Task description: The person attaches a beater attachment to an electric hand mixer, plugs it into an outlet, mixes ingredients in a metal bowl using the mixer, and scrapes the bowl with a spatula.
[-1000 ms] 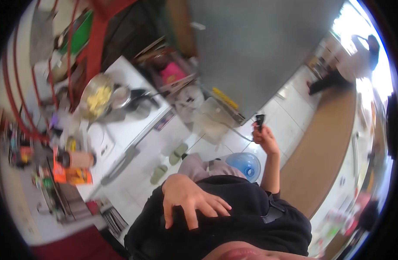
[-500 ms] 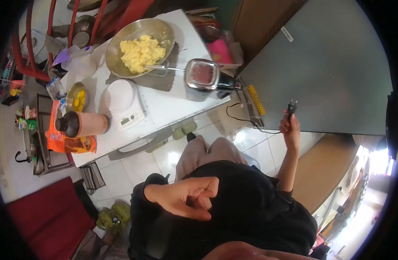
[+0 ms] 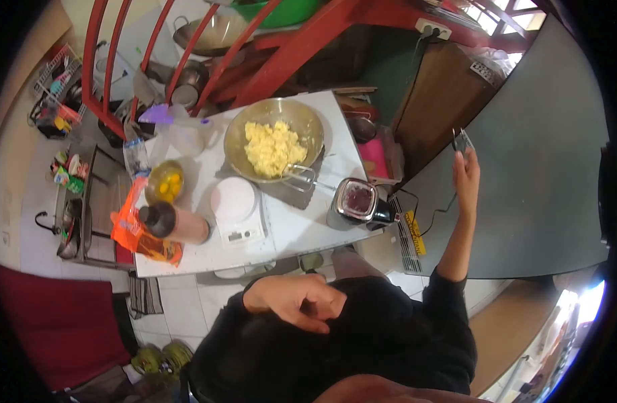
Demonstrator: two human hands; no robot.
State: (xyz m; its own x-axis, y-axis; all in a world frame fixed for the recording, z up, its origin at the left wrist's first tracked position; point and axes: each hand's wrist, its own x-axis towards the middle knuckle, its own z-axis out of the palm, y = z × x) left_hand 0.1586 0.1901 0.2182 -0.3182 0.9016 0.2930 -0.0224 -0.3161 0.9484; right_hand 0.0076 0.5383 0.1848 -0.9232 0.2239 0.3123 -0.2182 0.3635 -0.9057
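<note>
My right hand [image 3: 466,176] is raised in front of the grey surface on the right, fingers closed on the power plug [image 3: 463,142], whose pins point up. Its black cord [image 3: 445,208] hangs toward the hand mixer [image 3: 357,201]. The mixer rests on the white table with its beaters [image 3: 302,174] at the rim of a metal bowl [image 3: 236,140], which holds a pale yellow mixture [image 3: 273,149]. My left hand [image 3: 298,302] hovers before my dark top, fingers curled, with nothing visible in them.
A white kitchen scale [image 3: 244,232], a brown bottle [image 3: 177,223], an orange packet [image 3: 144,238] and a small bowl of egg yolks [image 3: 151,195] share the white table [image 3: 208,263]. A wall socket [image 3: 434,28] with a plug in it is at the upper right, beyond red railings [image 3: 281,64].
The view has tilted up, bringing the wall socket into sight. My right hand has reached farther forward with the plug. My left hand stays curled near my body.
</note>
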